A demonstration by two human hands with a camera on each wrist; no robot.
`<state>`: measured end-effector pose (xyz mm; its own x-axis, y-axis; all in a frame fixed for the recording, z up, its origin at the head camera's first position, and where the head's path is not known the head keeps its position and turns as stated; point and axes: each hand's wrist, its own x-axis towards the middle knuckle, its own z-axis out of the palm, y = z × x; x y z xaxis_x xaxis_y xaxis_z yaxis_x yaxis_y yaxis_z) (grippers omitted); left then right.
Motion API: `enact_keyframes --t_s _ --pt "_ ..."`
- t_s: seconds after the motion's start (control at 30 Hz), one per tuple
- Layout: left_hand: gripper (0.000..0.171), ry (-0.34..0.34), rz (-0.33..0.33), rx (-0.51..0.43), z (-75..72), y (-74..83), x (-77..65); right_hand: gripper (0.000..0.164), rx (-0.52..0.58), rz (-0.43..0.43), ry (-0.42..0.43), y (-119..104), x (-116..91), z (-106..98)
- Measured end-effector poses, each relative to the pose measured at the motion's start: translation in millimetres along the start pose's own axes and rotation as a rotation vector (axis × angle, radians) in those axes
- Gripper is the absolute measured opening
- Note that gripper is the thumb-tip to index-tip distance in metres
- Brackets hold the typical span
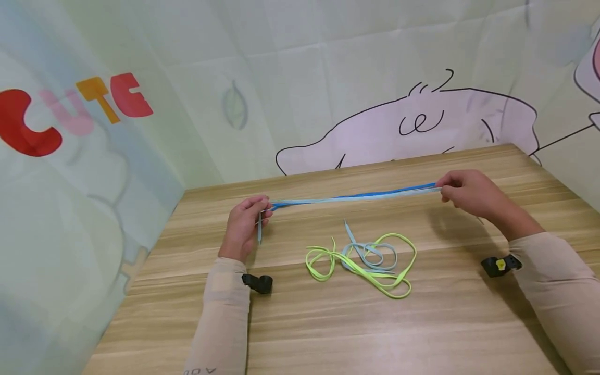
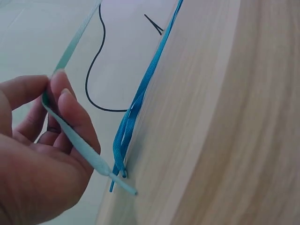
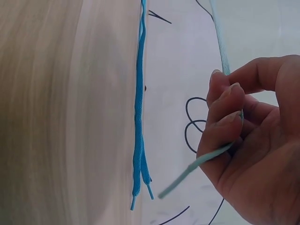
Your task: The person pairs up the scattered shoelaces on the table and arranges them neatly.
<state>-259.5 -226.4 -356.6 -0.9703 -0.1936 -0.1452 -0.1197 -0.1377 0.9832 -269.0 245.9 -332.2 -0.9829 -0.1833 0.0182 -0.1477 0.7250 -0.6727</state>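
Note:
A pale blue shoelace (image 1: 323, 200) is stretched between both hands, above the wooden table (image 1: 290, 333). My left hand (image 1: 244, 221) pinches it near one end; the tipped tail (image 2: 84, 145) hangs below the fingers in the left wrist view. At the other end, my right hand (image 1: 473, 192) grips the lace between thumb and fingers, and a short tail (image 3: 187, 171) sticks out under them. Dark blue shoelace (image 3: 138, 117) strands lie along the far part of the table, just behind the stretched lace and apart from both hands.
Nearer the front, a loosely looped lime green shoelace (image 1: 398, 295) lies tangled with another pale blue shoelace (image 1: 352, 237). Behind the table's far edge hangs a printed cloth (image 1: 281, 78). Small black cameras (image 1: 258, 283) are strapped on both wrists.

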Motion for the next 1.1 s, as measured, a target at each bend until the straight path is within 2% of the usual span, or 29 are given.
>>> enact_keyframes --t_s 0.2,0.57,0.73,0.93,1.1 --pt "0.036 0.031 -0.026 0.124 -3.2 0.2 -0.4 0.028 0.005 0.010 -0.018 8 3 -1" --pt "0.029 -0.012 -0.038 0.214 -8.7 -5.3 1.2 0.028 0.016 -0.015 -0.097 21 5 -2" --pt "0.027 0.013 -0.058 0.266 -10.3 -8.2 1.1 0.026 0.009 -0.008 -0.111 25 6 -1" --pt "0.025 -0.008 -0.041 0.330 -12.4 -11.7 1.6 0.028 -0.012 0.003 -0.130 28 8 1" --pt "0.025 -0.019 -0.042 0.367 -12.7 -11.6 1.3 0.028 -0.023 -0.008 -0.112 32 8 0"
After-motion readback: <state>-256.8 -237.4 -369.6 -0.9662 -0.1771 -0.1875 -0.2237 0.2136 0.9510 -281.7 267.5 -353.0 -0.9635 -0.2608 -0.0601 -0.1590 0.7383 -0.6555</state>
